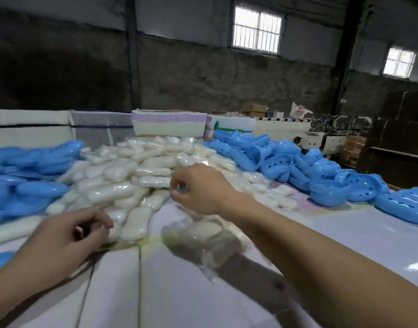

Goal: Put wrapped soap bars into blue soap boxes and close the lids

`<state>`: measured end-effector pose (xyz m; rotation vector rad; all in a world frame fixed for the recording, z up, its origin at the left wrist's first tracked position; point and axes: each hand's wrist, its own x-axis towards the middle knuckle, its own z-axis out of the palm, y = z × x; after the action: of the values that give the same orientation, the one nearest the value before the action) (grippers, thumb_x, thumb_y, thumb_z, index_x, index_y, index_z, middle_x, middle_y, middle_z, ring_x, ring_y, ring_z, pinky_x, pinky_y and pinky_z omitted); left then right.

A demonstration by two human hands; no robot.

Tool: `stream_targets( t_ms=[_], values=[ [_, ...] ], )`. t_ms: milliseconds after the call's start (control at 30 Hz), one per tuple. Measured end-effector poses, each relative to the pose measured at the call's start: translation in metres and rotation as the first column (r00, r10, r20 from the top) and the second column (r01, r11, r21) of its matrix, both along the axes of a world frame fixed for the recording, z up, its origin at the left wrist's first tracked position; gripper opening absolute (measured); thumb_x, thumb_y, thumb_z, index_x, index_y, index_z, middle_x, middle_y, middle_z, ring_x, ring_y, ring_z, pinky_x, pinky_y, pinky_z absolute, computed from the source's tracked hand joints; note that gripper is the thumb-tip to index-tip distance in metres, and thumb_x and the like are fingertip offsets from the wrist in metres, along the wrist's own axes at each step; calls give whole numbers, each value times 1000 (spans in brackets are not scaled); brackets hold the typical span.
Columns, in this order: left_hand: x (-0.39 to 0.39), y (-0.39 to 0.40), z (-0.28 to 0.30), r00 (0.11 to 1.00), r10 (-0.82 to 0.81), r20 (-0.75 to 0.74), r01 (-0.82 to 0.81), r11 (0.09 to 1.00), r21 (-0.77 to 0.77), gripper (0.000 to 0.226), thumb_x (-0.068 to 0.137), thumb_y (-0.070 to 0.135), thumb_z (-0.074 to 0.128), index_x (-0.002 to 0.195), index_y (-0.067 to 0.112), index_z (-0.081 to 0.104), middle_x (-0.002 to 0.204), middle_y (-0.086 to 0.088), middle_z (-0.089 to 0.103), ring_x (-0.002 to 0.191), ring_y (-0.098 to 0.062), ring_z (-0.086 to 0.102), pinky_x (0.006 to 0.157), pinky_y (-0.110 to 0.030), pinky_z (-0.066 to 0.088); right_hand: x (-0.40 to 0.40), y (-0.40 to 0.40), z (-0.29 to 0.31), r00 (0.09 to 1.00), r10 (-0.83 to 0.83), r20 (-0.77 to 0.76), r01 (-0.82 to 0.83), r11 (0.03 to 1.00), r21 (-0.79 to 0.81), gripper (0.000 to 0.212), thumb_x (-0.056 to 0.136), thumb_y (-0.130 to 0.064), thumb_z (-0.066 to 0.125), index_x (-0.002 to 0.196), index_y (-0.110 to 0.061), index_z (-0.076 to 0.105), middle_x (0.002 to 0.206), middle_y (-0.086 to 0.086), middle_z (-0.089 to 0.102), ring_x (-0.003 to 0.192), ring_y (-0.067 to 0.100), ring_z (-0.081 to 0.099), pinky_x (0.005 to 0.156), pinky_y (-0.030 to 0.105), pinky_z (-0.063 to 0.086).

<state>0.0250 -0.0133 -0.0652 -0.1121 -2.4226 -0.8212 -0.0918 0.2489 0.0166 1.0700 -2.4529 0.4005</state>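
A big heap of wrapped white soap bars [141,166] fills the middle of the table. Closed blue soap boxes [40,188] are piled at the left, and open blue boxes and lids [326,181] at the right. My right hand [200,189] hovers over the heap's near edge with its fingers curled, and a small bit of blue [180,188] shows between the fingertips. Most of that blue thing is hidden. My left hand [66,235] is low at the left with loosely curled fingers, its fingertips at the wrapper of the nearest bar [132,223]. It holds nothing.
A few wrapped bars [203,237] lie in the shadow under my right forearm. The white tabletop [170,292] stretches toward me. Stacked foam blocks [167,124] border the table's far side. A machine [297,131] and cardboard boxes [392,129] stand at the right.
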Motion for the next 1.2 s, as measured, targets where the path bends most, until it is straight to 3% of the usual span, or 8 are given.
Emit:
stream_targets(
  t_ms=[100,233,400,533,700,933,1000,1200],
  values=[
    [11,24,28,999,-14,-33,15,1000,18,9,80,34,65,85,37,72,75,13,71,65,-7,63,57,-12,44,17,-51,1,988,105,109,-100,993,-56,14,86,-37,56,88,-30,68,90,-8,68,86,16,60,73,34,51],
    [15,15,32,998,48,-37,-45,997,65,22,85,11,69,76,31,71,70,8,67,67,-10,61,61,-17,44,39,-97,-26,967,193,163,-135,940,-314,17,80,-34,56,87,-30,70,87,-8,68,85,11,60,79,37,52],
    [11,7,33,989,150,-2,-150,987,63,10,79,28,63,77,35,69,68,12,64,70,-6,58,67,-29,49,43,-92,-48,953,245,180,-195,946,-258,24,74,-35,54,91,-31,71,83,-13,65,82,7,56,78,36,49],
    [3,-22,34,933,313,177,-292,947,-134,21,87,27,60,106,37,62,102,14,59,107,-17,53,89,-38,48,42,-91,-51,941,264,212,-203,941,-269,14,79,-26,61,88,-31,70,80,-13,63,81,7,56,79,34,48],
    [-7,-64,38,714,634,297,-492,756,-431,47,96,23,50,143,26,46,144,-4,42,131,-34,32,102,-45,38,42,-88,-49,932,271,240,-205,942,-267,16,81,-21,63,84,-37,66,82,-14,63,83,5,56,79,29,46],
    [-14,-63,40,708,694,130,-564,667,-487,20,96,18,54,108,27,67,125,-1,52,120,-31,40,90,-41,39,43,-85,-47,925,268,270,-183,935,-303,16,81,-22,64,84,-36,68,84,-13,65,83,4,57,78,26,45],
    [-11,-63,41,725,678,116,-570,687,-451,16,97,21,55,104,27,68,122,1,52,120,-30,40,92,-42,38,41,-83,-46,922,267,279,-170,929,-327,14,81,-22,64,85,-34,70,83,-14,64,84,2,56,77,23,45],
    [8,-48,53,935,353,38,-355,931,84,23,98,22,61,81,36,57,103,11,53,108,-16,43,90,-31,32,38,-74,-38,924,278,264,-128,874,-469,18,80,-18,64,78,-35,69,79,-19,64,79,1,58,67,14,42]
  ],
)
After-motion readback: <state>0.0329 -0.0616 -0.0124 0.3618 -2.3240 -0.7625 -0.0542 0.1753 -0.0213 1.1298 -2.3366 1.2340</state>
